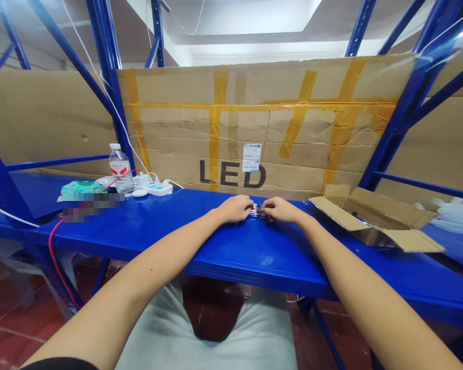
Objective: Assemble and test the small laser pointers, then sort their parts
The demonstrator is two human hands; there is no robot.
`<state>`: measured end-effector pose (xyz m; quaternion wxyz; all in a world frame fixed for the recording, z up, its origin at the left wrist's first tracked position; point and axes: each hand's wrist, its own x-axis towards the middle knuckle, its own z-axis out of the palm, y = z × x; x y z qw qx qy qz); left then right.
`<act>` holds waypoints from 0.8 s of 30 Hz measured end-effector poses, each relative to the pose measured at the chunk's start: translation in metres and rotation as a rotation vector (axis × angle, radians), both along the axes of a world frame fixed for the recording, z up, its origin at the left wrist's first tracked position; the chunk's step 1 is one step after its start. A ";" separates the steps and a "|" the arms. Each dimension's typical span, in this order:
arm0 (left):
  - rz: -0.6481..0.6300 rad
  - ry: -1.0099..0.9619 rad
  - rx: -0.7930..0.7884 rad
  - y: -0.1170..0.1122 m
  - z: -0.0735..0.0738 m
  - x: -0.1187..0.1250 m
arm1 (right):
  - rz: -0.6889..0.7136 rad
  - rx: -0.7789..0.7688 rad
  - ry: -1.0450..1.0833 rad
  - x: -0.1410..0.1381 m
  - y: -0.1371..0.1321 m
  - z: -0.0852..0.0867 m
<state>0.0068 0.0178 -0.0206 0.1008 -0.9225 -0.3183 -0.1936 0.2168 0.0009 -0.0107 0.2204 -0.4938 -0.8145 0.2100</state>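
Currently, your left hand (239,209) and your right hand (278,209) rest at the far part of the blue tabletop (231,252), one on each side of a small cluster of shiny, multicoloured pieces (258,211). The cluster lies between your fingertips, near the far edge. Its visible portion extends left to right from hand to hand; your fingers cover both ends, so its full long axis cannot be confirmed. The pieces are too small to show which way any one points. Your left fingers curl at the left end, and your right thumb and fingers close together at the right end; whether either hand grips a piece cannot be told.

Beyond the far edge stands a cardboard panel (266,131) marked "LED". To the right of your right hand, an open cardboard box (341,213) sits with its flaps spread. At the far left, a clear bottle (119,167) stands upright, just left of a white power strip (160,189).
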 end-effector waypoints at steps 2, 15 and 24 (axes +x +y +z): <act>-0.008 0.049 0.022 -0.004 -0.002 0.003 | 0.020 -0.025 -0.010 -0.002 -0.001 0.000; -0.045 0.130 -0.042 -0.008 -0.001 0.005 | 0.069 -0.124 -0.129 -0.006 -0.005 0.003; -0.043 0.088 -0.086 -0.011 0.000 0.006 | 0.072 -0.042 -0.057 -0.004 -0.006 0.004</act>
